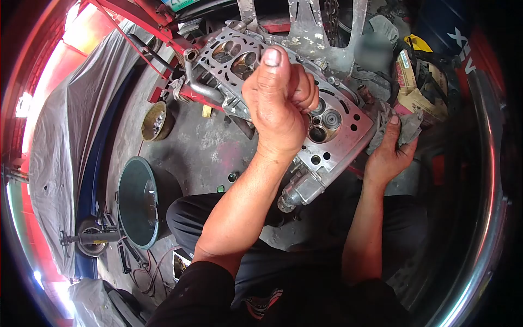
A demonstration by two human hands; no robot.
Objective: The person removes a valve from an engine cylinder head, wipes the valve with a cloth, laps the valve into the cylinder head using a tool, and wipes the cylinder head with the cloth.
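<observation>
Raised over the middle of a metal cylinder head [348, 136], my left hand [278, 101] has its thumb up and its fingers curled. Whether anything is inside the curled fingers is hidden. My right hand [389, 155] grips a crumpled grey rag [411, 128] beside the right edge of the cylinder head, the thumb lying over the cloth. Round valves and bolt holes show in the metal face, which slants from upper left to lower right. A cylindrical metal housing [302, 188] juts from its lower end.
A dark bucket [139, 201] and a small bowl of metal parts [156, 121] stand on the floor at the left. Red stand bars [158, 27] are at the upper left. A worn cardboard box [417, 98] lies at the right, near a dark blue drum [455, 32].
</observation>
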